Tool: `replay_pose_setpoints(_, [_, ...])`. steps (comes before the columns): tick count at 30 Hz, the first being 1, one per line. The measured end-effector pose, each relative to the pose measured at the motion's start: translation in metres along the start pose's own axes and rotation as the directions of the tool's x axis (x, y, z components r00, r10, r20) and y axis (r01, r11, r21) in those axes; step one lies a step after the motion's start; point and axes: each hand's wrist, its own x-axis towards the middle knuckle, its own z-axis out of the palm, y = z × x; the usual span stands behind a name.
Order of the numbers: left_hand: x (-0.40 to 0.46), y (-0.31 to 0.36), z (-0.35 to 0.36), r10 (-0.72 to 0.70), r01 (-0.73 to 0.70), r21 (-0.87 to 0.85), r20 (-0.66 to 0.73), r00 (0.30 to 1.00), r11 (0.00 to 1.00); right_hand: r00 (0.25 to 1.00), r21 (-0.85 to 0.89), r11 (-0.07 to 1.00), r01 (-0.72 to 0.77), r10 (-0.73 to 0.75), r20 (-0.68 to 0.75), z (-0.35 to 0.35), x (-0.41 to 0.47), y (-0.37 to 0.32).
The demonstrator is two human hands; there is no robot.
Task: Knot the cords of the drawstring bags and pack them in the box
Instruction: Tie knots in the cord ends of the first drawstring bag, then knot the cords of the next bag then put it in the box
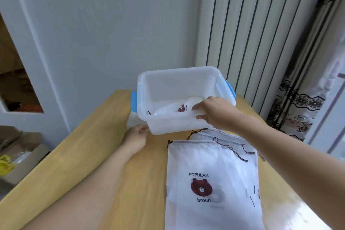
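1. nearest the camera, a stack of white drawstring bags [211, 183] lay flat on the wooden table [104, 155], just in front of the box. the top one showed a brown bear print with the words "popular" and "broun".
2. dark cords [240, 155] trailed loosely over the bags' gathered tops, at the end closest to the box. whether any were knotted could not be told.
3. the left hand [135, 138] rested on the table at the box's near left corner, fingers curled in with the fingertips touching or almost touching the box's lower wall. whether they pinched anything could not be told.
4. the right hand [212, 112] gripped the box's near rim toward its right end, thumb inside the box and fingers curled over the outside of the wall.
5. the box [168, 123] was clear plastic with blue clips on its left and right ends, and sat open on the table's far part.
6. inside the box lay one folded white bag [173, 107], its bear print partly showing and a bit of dark cord beside it.
7. behind the box stood a pale wall and a ribbed white radiator; to the box's right hung a patterned curtain.
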Motion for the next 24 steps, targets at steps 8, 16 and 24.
replay_pose_setpoints(8, [-0.05, 0.041, -0.156, -0.071, 0.302, -0.725, 0.331, 0.941, 0.619, 0.967, 0.29, 0.929, 0.23, -0.251, 0.038, -0.016, 0.014, -0.041])
replay_pose_setpoints(16, [-0.076, 0.037, -0.199, -0.121, 0.131, 0.402, -0.049, 0.991, 0.906, 0.943, 0.445, 0.833, 0.328, -0.315, -0.105, 0.032, 0.048, -0.113])
replay_pose_setpoints(24, [-0.051, 0.024, -0.195, 0.003, 0.072, 0.577, -0.128, 0.992, 0.814, 0.991, 0.443, 0.887, -0.132, 0.107, 0.082, 0.061, 0.007, -0.046])
